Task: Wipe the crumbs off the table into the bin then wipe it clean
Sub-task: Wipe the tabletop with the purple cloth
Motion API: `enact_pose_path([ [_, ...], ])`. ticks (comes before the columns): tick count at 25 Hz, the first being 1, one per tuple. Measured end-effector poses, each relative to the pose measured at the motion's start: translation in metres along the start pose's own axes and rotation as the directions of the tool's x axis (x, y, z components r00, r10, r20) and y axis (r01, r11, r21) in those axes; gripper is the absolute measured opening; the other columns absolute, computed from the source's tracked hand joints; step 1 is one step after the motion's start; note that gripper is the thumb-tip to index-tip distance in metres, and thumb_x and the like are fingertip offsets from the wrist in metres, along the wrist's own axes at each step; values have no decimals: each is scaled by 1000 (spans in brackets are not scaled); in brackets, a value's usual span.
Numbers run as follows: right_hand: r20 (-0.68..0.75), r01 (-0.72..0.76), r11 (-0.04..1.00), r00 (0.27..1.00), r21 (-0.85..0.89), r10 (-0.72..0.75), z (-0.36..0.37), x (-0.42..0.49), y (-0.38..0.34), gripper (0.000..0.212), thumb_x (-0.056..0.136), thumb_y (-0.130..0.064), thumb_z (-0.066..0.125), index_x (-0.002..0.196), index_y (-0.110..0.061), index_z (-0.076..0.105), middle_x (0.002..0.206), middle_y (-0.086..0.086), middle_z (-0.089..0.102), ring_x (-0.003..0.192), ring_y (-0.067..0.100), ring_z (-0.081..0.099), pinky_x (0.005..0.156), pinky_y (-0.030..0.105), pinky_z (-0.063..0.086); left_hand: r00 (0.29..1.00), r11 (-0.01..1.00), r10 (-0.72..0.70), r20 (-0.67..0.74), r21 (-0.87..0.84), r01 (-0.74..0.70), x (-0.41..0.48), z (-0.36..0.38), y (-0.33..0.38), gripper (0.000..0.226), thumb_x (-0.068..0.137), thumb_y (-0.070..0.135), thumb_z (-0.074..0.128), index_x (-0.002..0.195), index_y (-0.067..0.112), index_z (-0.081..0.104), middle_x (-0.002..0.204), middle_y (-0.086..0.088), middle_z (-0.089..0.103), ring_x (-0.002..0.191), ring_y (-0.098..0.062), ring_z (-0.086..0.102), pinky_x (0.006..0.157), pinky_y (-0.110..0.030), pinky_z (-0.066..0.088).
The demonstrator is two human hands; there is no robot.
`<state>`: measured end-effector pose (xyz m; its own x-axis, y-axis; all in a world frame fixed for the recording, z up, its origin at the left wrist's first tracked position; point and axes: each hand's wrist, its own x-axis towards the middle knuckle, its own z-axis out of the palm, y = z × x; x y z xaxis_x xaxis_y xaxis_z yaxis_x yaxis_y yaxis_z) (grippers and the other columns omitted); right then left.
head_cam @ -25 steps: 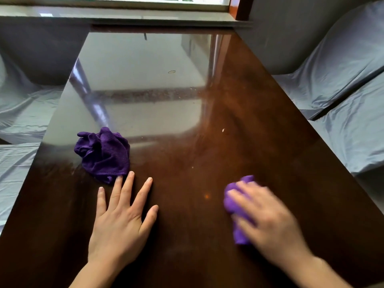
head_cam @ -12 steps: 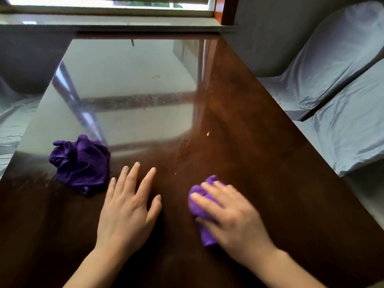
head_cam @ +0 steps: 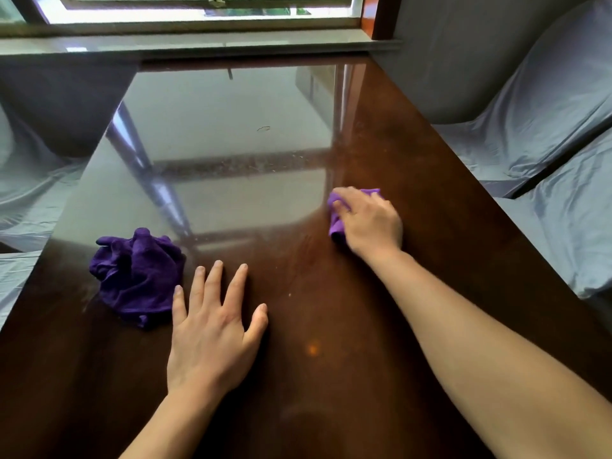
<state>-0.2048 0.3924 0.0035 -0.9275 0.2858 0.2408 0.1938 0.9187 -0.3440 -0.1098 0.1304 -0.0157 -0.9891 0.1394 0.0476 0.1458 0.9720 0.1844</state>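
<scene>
A glossy dark brown table [head_cam: 381,326] fills the view. My right hand [head_cam: 371,223] is stretched out to the middle right of it, pressing a small purple cloth [head_cam: 335,223] flat against the surface. My left hand [head_cam: 208,329] lies flat near the front, fingers spread, holding nothing. Just left of its fingers sits a second, darker purple cloth [head_cam: 137,276], crumpled in a heap. A tiny pale crumb [head_cam: 290,295] lies between my hands, and a thin curled scrap [head_cam: 263,128] lies farther back. No bin is in view.
Grey cloth-covered seats stand along the right side [head_cam: 546,154] and the left side [head_cam: 23,193] of the table. A window sill [head_cam: 198,44] runs behind the far edge, and the window reflects brightly in the tabletop.
My right hand has slid the small purple cloth away from me, from the near middle of the table to farther out on the right. My left hand stays flat in place.
</scene>
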Motion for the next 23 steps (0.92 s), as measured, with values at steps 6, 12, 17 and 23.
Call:
enact_pose_path([
  [6, 150, 363, 931, 920, 30, -363, -5, -109, -31, 43, 93, -57, 43, 134, -45, 50, 146, -11, 51, 135, 31, 47, 113, 44, 33, 1000, 998, 0, 4, -61, 0, -4, -5, -1, 72, 83, 64, 16, 151, 39, 14, 162, -2, 16, 150, -19, 1, 122, -47, 1],
  [12, 134, 333, 941, 937, -57, -324, -8, -77, -2, 49, 92, -53, 52, 136, -32, 54, 142, 2, 57, 134, 27, 49, 110, 42, 40, 1000, 998, -15, -10, -62, 15, -3, -4, -1, 70, 85, 62, 15, 150, 38, 15, 163, 0, 14, 150, -18, 0, 122, -46, -1],
  [17, 72, 131, 989, 989, -66, -127, 10, -52, -49, 39, 94, -46, 52, 129, -31, 59, 140, 1, 58, 126, 32, 52, 108, 40, 38, 1000, 993, -11, -24, -117, 8, -4, -6, -1, 70, 85, 60, 17, 150, 36, 17, 162, -2, 18, 150, -17, 2, 122, -45, -1],
  [23, 128, 562, 826, 817, 41, -562, -5, -139, -29, 48, 92, -57, 46, 136, -39, 51, 140, -2, 59, 130, 28, 53, 107, 41, 44, 997, 955, -5, -73, -295, -17, -8, -9, -7, 66, 87, 53, 22, 148, 30, 30, 157, -7, 32, 148, -20, 17, 122, -46, 8],
])
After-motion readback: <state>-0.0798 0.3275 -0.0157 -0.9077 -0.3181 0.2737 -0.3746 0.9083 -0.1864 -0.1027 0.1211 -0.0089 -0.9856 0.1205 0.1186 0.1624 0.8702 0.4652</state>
